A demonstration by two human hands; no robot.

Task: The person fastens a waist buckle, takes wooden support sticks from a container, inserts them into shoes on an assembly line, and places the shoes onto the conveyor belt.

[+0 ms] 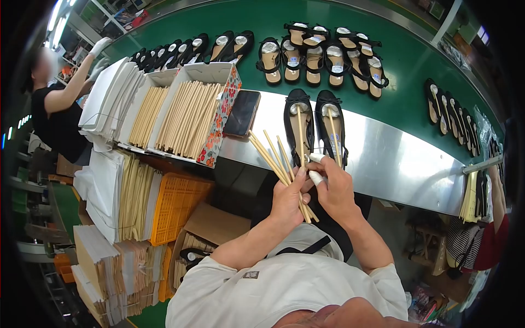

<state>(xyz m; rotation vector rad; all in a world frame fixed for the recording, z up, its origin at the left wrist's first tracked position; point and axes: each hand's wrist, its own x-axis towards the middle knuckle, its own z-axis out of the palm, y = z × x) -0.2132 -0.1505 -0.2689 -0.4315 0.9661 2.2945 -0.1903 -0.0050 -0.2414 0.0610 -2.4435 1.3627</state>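
Several thin wooden sticks (269,158) are held in my left hand (290,198), their upper ends fanned out to the left. My right hand (334,188), with white covers on its thumb and a finger, is pinched at the heel of the left black shoe (293,126); what it grips is too small to name. That shoe has a wooden stick (300,131) lying along its insole, from the silvery toe stuffing toward the heel. Beside it, the right black shoe (325,143) has a similar stick inside. Both shoes rest on the metal edge (388,169) with toes pointing away.
Boxes of sticks (188,117) and a phone (242,113) are at the left. Black sandals (314,64) stand on the green belt (410,82), with more shoes at both sides. An orange crate (174,205) is lower left. Another person (57,104) stands far left; an arm (496,191) shows far right.
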